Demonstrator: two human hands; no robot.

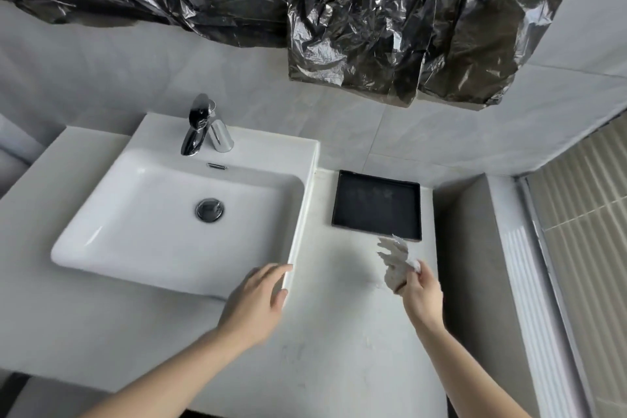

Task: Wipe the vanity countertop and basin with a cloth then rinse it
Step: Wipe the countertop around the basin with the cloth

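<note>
The right hand is pinching a crumpled pale cloth just above the countertop, near the front edge of the black tray by the back wall. The left hand is hovering with relaxed fingers at the basin's front right corner, grasping nothing. The basin is looking dry and no water is running from the faucet, so wiping seems barely begun and rinsing is remaining

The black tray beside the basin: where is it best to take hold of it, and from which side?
Probably the near-right corner of the black tray, coming from the front with the right hand once it frees the cloth. It lies flat on the countertop with a low raised rim to pinch; the basin crowds its left.
</note>
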